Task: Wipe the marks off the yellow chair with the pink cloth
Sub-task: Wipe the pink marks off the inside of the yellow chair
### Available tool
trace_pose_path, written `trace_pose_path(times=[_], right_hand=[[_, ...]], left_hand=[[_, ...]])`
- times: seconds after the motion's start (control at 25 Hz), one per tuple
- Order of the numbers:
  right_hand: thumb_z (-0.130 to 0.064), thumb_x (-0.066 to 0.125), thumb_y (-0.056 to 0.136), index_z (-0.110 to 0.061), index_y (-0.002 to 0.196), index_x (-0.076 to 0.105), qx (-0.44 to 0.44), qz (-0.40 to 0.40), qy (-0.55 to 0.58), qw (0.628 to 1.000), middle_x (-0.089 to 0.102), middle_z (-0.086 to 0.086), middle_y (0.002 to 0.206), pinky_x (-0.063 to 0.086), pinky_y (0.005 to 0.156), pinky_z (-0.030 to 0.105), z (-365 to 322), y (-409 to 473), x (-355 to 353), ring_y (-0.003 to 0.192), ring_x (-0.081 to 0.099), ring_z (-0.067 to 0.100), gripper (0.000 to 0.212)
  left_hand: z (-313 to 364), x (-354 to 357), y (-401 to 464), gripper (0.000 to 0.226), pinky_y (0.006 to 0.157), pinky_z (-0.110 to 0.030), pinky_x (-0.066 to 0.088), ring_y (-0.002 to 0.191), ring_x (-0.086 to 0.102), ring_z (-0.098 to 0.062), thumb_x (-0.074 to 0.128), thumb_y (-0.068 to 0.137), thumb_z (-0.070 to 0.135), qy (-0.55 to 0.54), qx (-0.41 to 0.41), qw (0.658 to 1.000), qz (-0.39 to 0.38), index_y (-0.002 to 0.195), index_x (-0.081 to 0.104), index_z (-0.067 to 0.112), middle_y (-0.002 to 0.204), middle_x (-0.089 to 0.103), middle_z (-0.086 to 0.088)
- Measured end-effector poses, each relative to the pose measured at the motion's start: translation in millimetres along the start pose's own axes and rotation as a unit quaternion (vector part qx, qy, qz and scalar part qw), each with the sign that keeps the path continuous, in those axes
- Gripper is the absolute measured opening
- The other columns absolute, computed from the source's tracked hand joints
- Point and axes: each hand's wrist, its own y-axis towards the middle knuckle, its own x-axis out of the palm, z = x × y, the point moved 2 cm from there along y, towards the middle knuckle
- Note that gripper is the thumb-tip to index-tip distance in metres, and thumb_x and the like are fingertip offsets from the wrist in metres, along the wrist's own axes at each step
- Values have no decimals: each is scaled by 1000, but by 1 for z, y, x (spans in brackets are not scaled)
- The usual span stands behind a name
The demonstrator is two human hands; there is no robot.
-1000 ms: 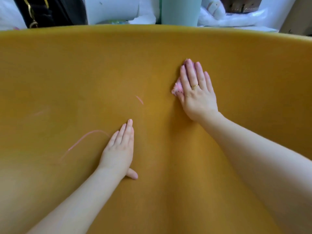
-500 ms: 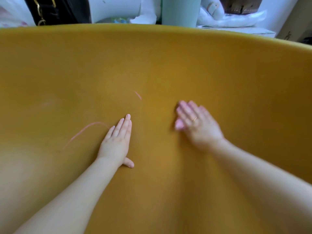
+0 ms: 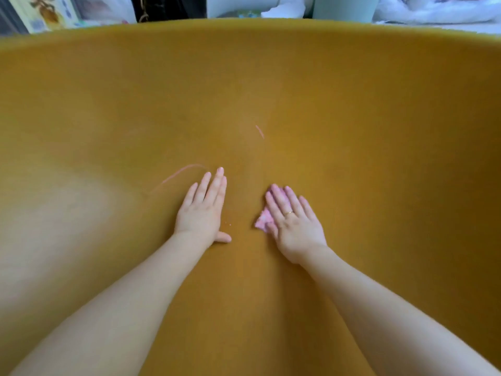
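Note:
The yellow chair (image 3: pixel 352 109) fills the head view, its curved back rising ahead of me. My right hand (image 3: pixel 294 222) lies flat on the seat and presses the pink cloth (image 3: pixel 263 220) under its fingers; only the cloth's left edge shows. My left hand (image 3: pixel 204 210) rests flat on the seat beside it, fingers together, holding nothing. A long curved pink mark (image 3: pixel 179 175) runs left from my left fingertips. A short pink mark (image 3: pixel 259 131) sits higher on the chair back, above and between my hands.
Beyond the chair's top rim stand a pale green cylinder (image 3: pixel 344 6), a black bag (image 3: pixel 168 6), white plastic bags (image 3: pixel 433 9) and a printed box (image 3: pixel 46 12) at the far left.
My right hand has slid the pink cloth down the chair back toward me, from high on the right to beside my left hand. The left hand has stayed flat in place.

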Motion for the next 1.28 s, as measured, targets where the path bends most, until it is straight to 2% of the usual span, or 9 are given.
trace_pose_path(times=[0.12,0.28,0.48,0.6,0.72,0.92,1.0,1.16,1.28], right_hand=[[-42,16,98,-17,146,-7,112,25,-36,993,-16,-2,155,-13,110,33,35,34,-9,142,-14,21,59],[-43,20,96,-7,147,4,221,57,66,971,-7,11,156,-1,114,45,-38,40,9,142,-5,32,64],[-38,18,99,-13,146,-8,22,-100,150,983,-22,4,153,-14,112,37,-182,17,29,140,-22,23,60],[-38,19,99,-19,147,-8,-18,-66,105,992,-19,-2,155,-12,113,34,-160,24,28,141,-18,18,57],[-39,19,99,-23,147,-8,137,4,43,990,-17,-6,155,-7,114,36,-90,42,20,142,-15,19,58],[-35,27,98,-12,147,-4,382,79,72,918,-12,8,156,-2,114,42,-69,63,17,142,-10,30,62],[-36,27,97,-11,147,-6,341,54,79,935,-16,9,154,-5,114,42,-108,67,24,141,-13,30,64],[-47,1,83,-17,147,-5,112,-20,81,990,-31,-2,145,-12,111,36,-193,57,42,135,-27,19,71],[-50,-3,84,-23,147,-4,77,-30,53,995,-28,-8,145,-8,113,35,-169,65,37,137,-23,15,69]], left_hand=[[-51,17,-49,122,117,-32,-3,145,-16,-21,61,70,65,0,-50,999,-19,147,-15,9,153,-29,-7],[-100,20,-74,119,117,-33,-3,145,-13,-25,57,72,67,9,-141,987,-77,148,-9,4,153,-26,-15],[-117,22,-43,124,117,-34,-4,145,-13,-25,64,70,63,80,-47,995,-47,147,-13,3,154,-25,-14],[-121,23,-18,137,117,-35,-6,145,-15,-26,67,59,68,116,-22,992,-38,145,-15,1,153,-25,-17],[-135,27,6,154,116,-37,-9,143,-21,-29,66,44,79,99,-21,994,-39,144,-21,0,150,-31,-20],[-152,42,20,157,116,-36,-9,142,-24,-29,62,41,84,24,3,999,-32,143,-23,0,148,-35,-18],[-151,45,21,157,116,-36,-10,141,-25,-29,63,42,83,5,13,1000,-23,142,-24,-1,148,-35,-18],[-151,45,22,155,116,-36,-8,142,-24,-29,65,45,81,-13,17,1000,-7,143,-21,-1,149,-33,-19],[-153,42,18,154,116,-36,-8,142,-24,-29,63,45,83,-17,18,1000,-10,143,-22,0,149,-34,-18]])
